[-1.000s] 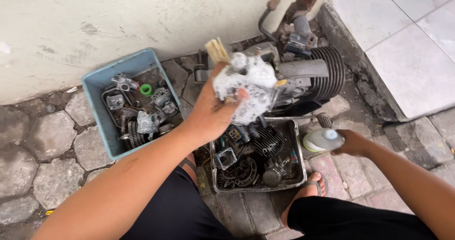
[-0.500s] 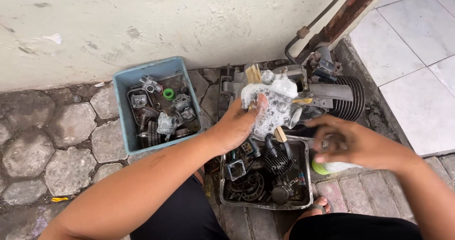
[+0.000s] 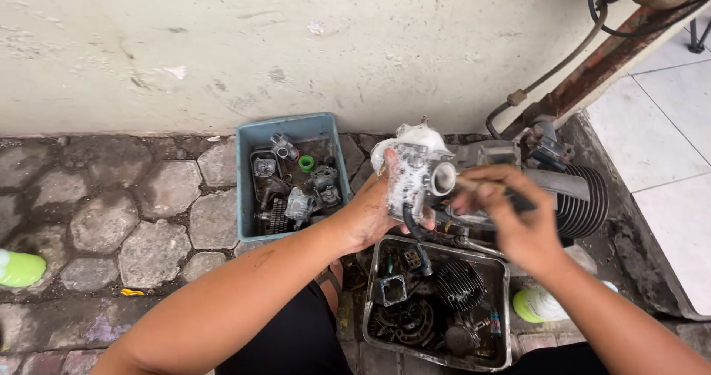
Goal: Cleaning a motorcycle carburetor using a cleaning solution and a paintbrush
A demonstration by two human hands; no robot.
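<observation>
Left hand (image 3: 368, 213) grips foamy carburetor (image 3: 413, 169) from behind, held above metal tray (image 3: 505, 323), right hand (image 3: 511, 216) closed on brush handle (image 3: 485, 190) just right of it.

The floor (image 3: 111, 219) is paved with worn, grey, many-sided stones and runs up to a pale wall. A blue plastic tub (image 3: 248, 190) of small metal parts sits on it against the wall. Just right of the tub stands a grimy metal tray (image 3: 437, 360) holding dark engine pieces. Behind the tray lies a finned engine block (image 3: 585, 201). A green-and-white bottle (image 3: 537, 306) lies beside the tray's right edge, and another green object (image 3: 18, 267) lies at the far left.
</observation>
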